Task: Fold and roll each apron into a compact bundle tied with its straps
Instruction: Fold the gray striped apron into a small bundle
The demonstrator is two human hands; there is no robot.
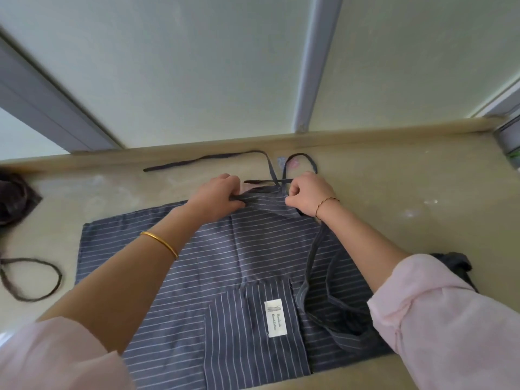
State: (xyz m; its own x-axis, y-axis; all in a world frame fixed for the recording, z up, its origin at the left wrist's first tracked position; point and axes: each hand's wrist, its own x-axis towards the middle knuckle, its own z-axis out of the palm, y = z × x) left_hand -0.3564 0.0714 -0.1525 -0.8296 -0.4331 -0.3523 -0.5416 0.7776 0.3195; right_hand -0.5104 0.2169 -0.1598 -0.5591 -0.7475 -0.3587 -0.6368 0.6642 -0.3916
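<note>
Gripping the far top edge of the striped apron point(253, 249), the left hand point(222, 197) and the right hand point(308, 194) both have their fingers curled tight into the fabric, a little apart from each other. The apron lies spread flat on the beige counter point(422, 192), its pocket with a white label point(277, 318) nearest the person. A long strap point(202, 160) trails along the back ledge, and a second strap point(315, 249) lies across the apron's right side.
</note>
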